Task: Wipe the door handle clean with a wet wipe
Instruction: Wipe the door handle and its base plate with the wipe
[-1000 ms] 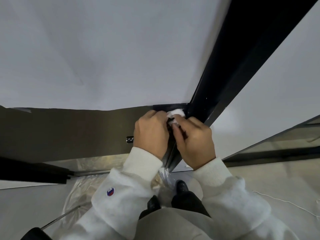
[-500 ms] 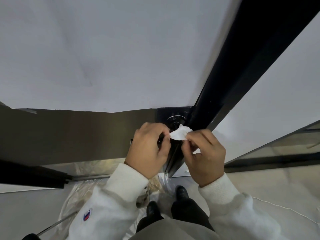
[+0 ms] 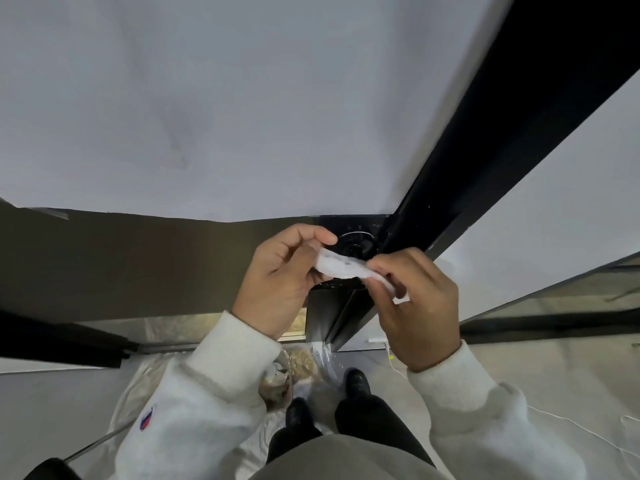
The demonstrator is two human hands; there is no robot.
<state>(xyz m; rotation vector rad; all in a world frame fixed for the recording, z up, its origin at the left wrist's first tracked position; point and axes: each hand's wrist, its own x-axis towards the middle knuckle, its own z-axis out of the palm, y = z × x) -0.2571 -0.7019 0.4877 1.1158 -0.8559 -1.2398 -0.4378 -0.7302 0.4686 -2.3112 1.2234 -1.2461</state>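
Observation:
A white wet wipe is stretched between both hands just in front of the door. My left hand pinches its left end with thumb and fingers. My right hand pinches its right end. Behind the wipe, the round black door handle shows on the dark door edge, uncovered and apart from both hands. Its lower part is hidden by the wipe.
A white door panel fills the upper view, with a dark band below it. On the floor lie a clear plastic sheet and a thin white cable. My black shoes stand near the door's foot.
Both hands have come off the handle and drawn back toward me. The wipe, bunched against the handle before, is now pulled out flat between the two hands, and the handle is exposed.

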